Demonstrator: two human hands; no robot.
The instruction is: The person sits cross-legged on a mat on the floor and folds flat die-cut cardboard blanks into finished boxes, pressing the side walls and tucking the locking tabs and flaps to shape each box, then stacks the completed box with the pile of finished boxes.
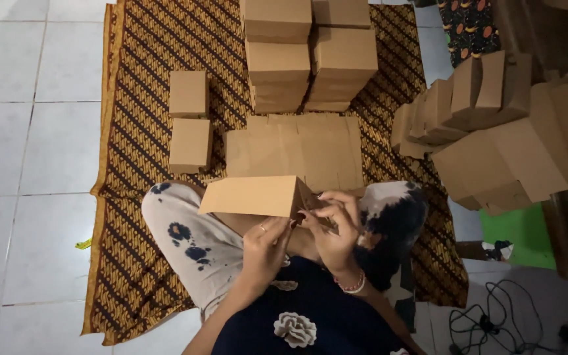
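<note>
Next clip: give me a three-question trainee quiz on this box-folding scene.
1. True or false: both hands work at one end of the box.
2. Where do the two single boxes lie: A on the tiles, B on the cloth, C on the lap?
3. What lies flat just beyond the held box?

Key
1. True: left hand and right hand meet at its right end.
2. B.
3. Flat blanks.

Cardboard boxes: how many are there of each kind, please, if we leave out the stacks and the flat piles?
Closed boxes alone on the mat: 2
Half-folded box held by the left hand and right hand: 1
Total: 3
</note>
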